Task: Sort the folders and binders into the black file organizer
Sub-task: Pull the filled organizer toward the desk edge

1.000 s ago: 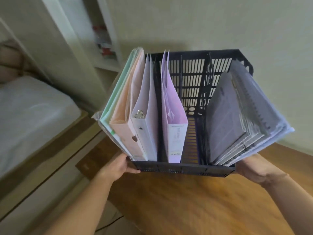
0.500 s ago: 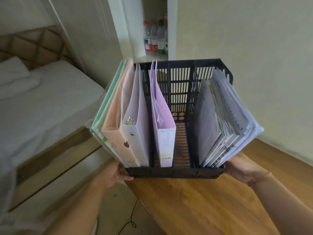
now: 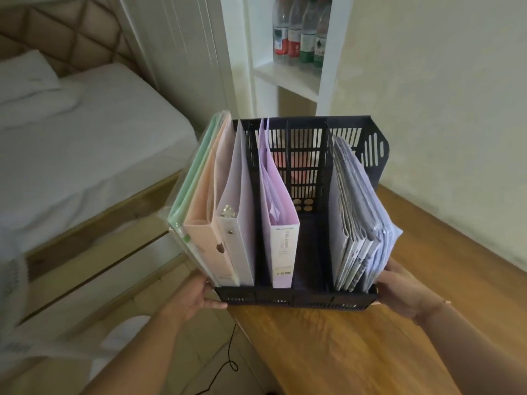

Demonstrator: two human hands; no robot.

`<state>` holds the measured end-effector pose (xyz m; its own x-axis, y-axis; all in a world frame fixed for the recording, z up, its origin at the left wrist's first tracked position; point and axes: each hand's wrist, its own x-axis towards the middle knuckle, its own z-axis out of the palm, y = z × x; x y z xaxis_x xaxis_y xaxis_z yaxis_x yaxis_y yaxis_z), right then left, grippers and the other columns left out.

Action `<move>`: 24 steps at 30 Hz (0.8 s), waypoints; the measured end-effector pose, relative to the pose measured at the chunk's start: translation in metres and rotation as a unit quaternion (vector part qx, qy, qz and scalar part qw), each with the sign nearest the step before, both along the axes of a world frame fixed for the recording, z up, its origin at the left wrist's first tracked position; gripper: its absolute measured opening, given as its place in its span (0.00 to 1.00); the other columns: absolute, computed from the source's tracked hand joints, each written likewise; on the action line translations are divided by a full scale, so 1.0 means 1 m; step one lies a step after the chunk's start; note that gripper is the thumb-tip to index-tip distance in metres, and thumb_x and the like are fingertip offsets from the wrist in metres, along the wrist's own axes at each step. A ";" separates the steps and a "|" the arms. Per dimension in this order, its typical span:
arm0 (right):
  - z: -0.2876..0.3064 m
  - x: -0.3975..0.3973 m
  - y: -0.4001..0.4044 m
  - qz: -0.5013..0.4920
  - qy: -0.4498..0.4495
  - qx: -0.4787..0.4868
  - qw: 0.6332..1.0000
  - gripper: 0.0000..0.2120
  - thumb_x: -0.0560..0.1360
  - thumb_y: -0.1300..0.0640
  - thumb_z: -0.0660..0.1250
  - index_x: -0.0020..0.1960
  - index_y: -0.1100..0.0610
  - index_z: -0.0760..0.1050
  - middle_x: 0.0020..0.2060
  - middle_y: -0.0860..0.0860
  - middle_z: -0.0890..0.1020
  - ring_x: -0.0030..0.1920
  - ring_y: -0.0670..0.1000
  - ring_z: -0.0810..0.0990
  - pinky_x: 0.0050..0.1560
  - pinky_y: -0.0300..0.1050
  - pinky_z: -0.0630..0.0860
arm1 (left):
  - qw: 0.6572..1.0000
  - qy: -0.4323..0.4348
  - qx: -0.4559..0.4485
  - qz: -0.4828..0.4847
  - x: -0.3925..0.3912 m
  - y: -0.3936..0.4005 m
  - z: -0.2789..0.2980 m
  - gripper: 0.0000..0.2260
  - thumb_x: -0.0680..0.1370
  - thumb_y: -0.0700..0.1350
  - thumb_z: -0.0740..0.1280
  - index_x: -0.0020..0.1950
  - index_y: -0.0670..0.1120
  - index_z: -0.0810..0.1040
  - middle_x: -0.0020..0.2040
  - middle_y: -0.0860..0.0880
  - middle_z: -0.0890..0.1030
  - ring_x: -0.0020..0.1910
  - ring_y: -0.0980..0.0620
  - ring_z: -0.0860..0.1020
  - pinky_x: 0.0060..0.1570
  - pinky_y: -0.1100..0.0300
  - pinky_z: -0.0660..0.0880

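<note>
The black file organizer (image 3: pixel 293 299) sits at the left end of a wooden desk (image 3: pixel 356 346), its left corner overhanging the edge. My left hand (image 3: pixel 196 295) grips its lower left corner and my right hand (image 3: pixel 399 292) grips its lower right corner. The left slot holds a green folder (image 3: pixel 189 178), a peach binder (image 3: pixel 204 223) and a lavender ring binder (image 3: pixel 238 232). A purple binder (image 3: pixel 278 220) stands in the second slot. The third slot is bare. Grey notebooks and clear sleeves (image 3: pixel 358 218) lean in the right slot.
A bed (image 3: pixel 85 143) with white sheets and a wooden frame lies to the left. Behind the organizer a white shelf niche (image 3: pixel 288 78) holds several water bottles (image 3: pixel 299 32). A wall runs along the desk's right side. A black cable (image 3: pixel 228 363) trails on the floor.
The view has swung and the organizer now sits lower and further right in it, standing more upright. Both hands keep their grip on its lower corners.
</note>
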<state>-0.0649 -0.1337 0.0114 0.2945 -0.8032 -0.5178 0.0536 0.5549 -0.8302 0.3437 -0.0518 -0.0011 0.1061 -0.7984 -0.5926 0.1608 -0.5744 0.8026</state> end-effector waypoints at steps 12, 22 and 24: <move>-0.052 -0.019 0.059 -0.086 0.018 -0.165 0.982 0.30 0.75 0.72 0.62 0.68 0.45 0.70 0.68 0.52 0.74 0.59 0.51 0.80 0.52 0.51 0.80 | 0.953 -0.223 -0.196 0.063 -0.038 0.067 -0.027 0.24 0.72 0.47 0.66 0.65 0.65 0.70 0.63 0.61 0.78 0.62 0.57 0.77 0.56 0.54 0.77; -0.040 0.039 0.102 -0.013 0.478 -0.357 0.803 0.53 0.63 0.50 0.80 0.77 0.48 0.48 0.64 0.53 0.78 0.62 0.60 0.75 0.60 0.65 0.72 | 0.911 -0.405 -0.054 0.047 -0.081 0.060 -0.044 0.55 0.58 0.63 0.79 0.76 0.53 0.53 0.73 0.45 0.69 0.71 0.45 0.69 0.64 0.55 0.69; -0.042 0.039 0.101 -0.024 0.511 -0.362 0.780 0.49 0.64 0.51 0.79 0.75 0.52 0.53 0.54 0.51 0.83 0.56 0.62 0.79 0.58 0.67 0.73 | 0.908 -0.405 -0.070 0.076 -0.087 0.055 -0.045 0.49 0.60 0.59 0.81 0.73 0.53 0.57 0.68 0.44 0.74 0.67 0.44 0.73 0.59 0.57 0.72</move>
